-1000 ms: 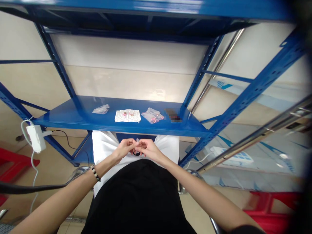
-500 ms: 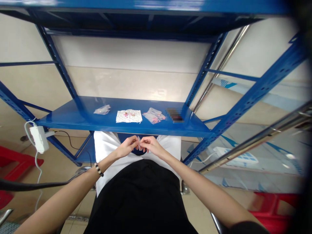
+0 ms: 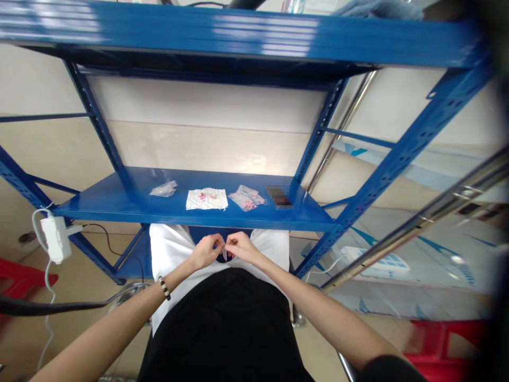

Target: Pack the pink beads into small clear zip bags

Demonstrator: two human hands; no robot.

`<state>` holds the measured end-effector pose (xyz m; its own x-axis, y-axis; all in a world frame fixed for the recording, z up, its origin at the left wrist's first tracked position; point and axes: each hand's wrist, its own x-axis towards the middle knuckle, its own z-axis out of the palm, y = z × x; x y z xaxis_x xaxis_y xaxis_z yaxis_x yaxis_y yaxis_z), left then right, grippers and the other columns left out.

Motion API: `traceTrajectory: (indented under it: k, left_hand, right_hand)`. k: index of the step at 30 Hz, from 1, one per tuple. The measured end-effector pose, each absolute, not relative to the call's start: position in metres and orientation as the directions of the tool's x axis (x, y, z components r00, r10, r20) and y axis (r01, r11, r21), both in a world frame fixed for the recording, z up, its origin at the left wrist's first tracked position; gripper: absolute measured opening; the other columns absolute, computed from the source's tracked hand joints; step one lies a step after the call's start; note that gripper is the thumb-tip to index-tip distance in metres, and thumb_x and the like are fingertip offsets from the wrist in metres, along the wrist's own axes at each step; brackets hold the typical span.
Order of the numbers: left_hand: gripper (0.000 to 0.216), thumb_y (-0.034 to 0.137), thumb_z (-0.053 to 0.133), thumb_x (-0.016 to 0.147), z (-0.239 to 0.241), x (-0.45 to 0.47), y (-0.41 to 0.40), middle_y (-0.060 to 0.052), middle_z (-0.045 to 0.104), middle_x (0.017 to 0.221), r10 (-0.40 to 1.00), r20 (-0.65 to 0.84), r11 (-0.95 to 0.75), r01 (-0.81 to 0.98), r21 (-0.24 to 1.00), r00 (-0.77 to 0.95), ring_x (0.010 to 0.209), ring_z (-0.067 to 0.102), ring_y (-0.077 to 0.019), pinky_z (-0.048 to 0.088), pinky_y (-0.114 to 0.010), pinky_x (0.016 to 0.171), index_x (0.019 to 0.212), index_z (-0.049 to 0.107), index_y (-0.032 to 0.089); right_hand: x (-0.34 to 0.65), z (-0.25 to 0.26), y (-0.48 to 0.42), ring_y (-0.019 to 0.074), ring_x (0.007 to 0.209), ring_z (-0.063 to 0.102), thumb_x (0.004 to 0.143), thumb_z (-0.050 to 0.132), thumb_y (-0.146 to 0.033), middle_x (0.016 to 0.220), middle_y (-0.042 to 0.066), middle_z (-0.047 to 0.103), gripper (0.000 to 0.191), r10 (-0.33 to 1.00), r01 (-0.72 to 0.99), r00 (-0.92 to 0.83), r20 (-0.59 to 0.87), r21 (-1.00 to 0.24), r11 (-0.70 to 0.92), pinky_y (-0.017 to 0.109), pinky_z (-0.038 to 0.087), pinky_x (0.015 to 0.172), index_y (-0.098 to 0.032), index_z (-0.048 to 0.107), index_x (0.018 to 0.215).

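My left hand [image 3: 207, 250] and my right hand [image 3: 239, 248] meet over my lap, just below the front edge of the blue shelf [image 3: 119, 204]. Both are pinched shut on a small clear plastic bag [image 3: 225, 253] held between them. What the bag holds is too small to tell. A beaded bracelet [image 3: 164, 287] sits on my left wrist. On the shelf above the hands lie a white cloth [image 3: 207, 199] with small pink pieces on it, a clear bag of pink pieces [image 3: 246, 197] to its right, and another clear bag [image 3: 164, 189] to its left.
A dark blurred object [image 3: 278, 197] lies at the shelf's right end. A white power adapter [image 3: 52, 239] hangs from the left upright. Blue slanted uprights [image 3: 401, 154] and metal rods [image 3: 417, 220] stand at right. Red stools [image 3: 24, 270] stand on the floor at both sides.
The view has tilted up a little, showing more of the upper shelf. My hands stay together on the small bag, fingers shifting slightly.
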<state>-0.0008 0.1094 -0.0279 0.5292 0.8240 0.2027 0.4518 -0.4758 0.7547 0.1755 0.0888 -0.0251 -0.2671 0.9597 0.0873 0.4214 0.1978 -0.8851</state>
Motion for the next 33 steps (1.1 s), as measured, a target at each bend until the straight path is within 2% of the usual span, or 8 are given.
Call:
traceTrajectory:
  k: [3, 6, 9, 14, 17, 21, 27, 33]
  left_hand:
    - [0.016, 0.024, 0.048, 0.085, -0.027, -0.003, 0.099, -0.003, 0.066, 0.073, 0.83, 0.184, -0.485, 0.518, 0.704, 0.527, 0.07, 0.06, -0.017, 0.042, -0.026, 0.066, 0.075, 0.06, 0.019]
    - [0.016, 0.025, 0.047, 0.087, -0.027, -0.003, 0.093, -0.005, 0.065, 0.079, 0.834, 0.196, -0.525, 0.628, 0.575, 0.516, 0.08, 0.061, -0.0204, 0.042, -0.028, 0.072, 0.079, 0.06, 0.02]
    - [0.019, 0.026, 0.045, 0.089, -0.027, -0.001, 0.095, -0.009, 0.063, 0.083, 0.835, 0.188, -0.54, 0.705, 0.46, 0.517, 0.083, 0.061, -0.0232, 0.041, -0.031, 0.073, 0.081, 0.061, 0.02]
    - [0.017, 0.025, 0.047, 0.089, -0.025, 0.003, 0.102, -0.007, 0.062, 0.082, 0.861, 0.112, -0.488, 0.745, 0.454, 0.496, 0.084, 0.062, -0.0229, 0.041, -0.029, 0.072, 0.083, 0.062, 0.021]
    - [0.017, 0.024, 0.046, 0.089, -0.025, 0.002, 0.095, -0.008, 0.063, 0.085, 0.867, 0.128, -0.49, 0.775, 0.4, 0.482, 0.084, 0.061, -0.0235, 0.04, -0.03, 0.072, 0.085, 0.062, 0.021]
    - [0.02, 0.023, 0.042, 0.09, -0.028, -0.002, 0.082, -0.009, 0.063, 0.085, 0.834, 0.177, -0.551, 0.766, 0.331, 0.523, 0.082, 0.061, -0.0247, 0.039, -0.032, 0.071, 0.086, 0.061, 0.02]
    - [0.013, 0.023, 0.048, 0.086, -0.02, -0.001, 0.085, -0.007, 0.063, 0.079, 0.876, 0.159, -0.482, 0.815, 0.322, 0.455, 0.078, 0.061, -0.0225, 0.037, -0.029, 0.066, 0.079, 0.059, 0.02]
    - [0.013, 0.026, 0.048, 0.088, -0.007, 0.001, 0.081, -0.003, 0.065, 0.075, 0.902, 0.168, -0.431, 0.816, 0.385, 0.397, 0.073, 0.062, -0.0193, 0.032, -0.026, 0.06, 0.082, 0.059, 0.021]
  right_hand:
    - [0.175, -0.027, 0.083, 0.0134, 0.05, 0.058, 0.07, 0.057, -0.016, 0.054, 0.001, 0.063, 0.011, 0.955, 0.451, -0.279, 0.102, -0.864, 0.224, 0.02, 0.039, 0.048, -0.016, 0.06, 0.059]
    - [0.174, -0.031, 0.082, 0.0136, 0.053, 0.058, 0.069, 0.06, -0.017, 0.055, 0.001, 0.064, 0.011, 0.946, 0.497, -0.299, 0.123, -0.827, 0.265, 0.021, 0.038, 0.05, -0.016, 0.06, 0.058]
    - [0.174, -0.036, 0.087, 0.013, 0.052, 0.057, 0.07, 0.059, -0.017, 0.053, 0.0, 0.063, 0.013, 0.955, 0.526, -0.284, 0.088, -0.818, 0.232, 0.021, 0.037, 0.051, -0.016, 0.059, 0.057]
    - [0.174, -0.038, 0.094, 0.0126, 0.051, 0.056, 0.072, 0.058, -0.019, 0.053, 0.001, 0.063, 0.015, 0.964, 0.556, -0.255, 0.077, -0.804, 0.211, 0.021, 0.036, 0.05, -0.016, 0.06, 0.057]
    - [0.172, -0.036, 0.087, 0.0129, 0.054, 0.056, 0.072, 0.059, -0.021, 0.057, 0.001, 0.064, 0.016, 0.957, 0.582, -0.251, 0.142, -0.768, 0.266, 0.021, 0.035, 0.052, -0.016, 0.06, 0.057]
    - [0.168, -0.037, 0.075, 0.0133, 0.056, 0.055, 0.072, 0.061, -0.025, 0.059, 0.002, 0.064, 0.017, 0.956, 0.611, -0.259, 0.137, -0.744, 0.272, 0.023, 0.033, 0.053, -0.017, 0.061, 0.057]
    - [0.172, -0.027, 0.081, 0.0132, 0.057, 0.054, 0.066, 0.064, -0.019, 0.058, 0.0, 0.062, 0.011, 0.971, 0.738, -0.144, 0.19, -0.633, 0.234, 0.023, 0.03, 0.053, -0.017, 0.058, 0.056]
    - [0.178, -0.011, 0.081, 0.0135, 0.061, 0.056, 0.073, 0.06, -0.02, 0.065, 0.0, 0.064, 0.007, 0.961, 0.756, -0.133, 0.244, -0.602, 0.257, 0.022, 0.033, 0.056, -0.019, 0.06, 0.067]
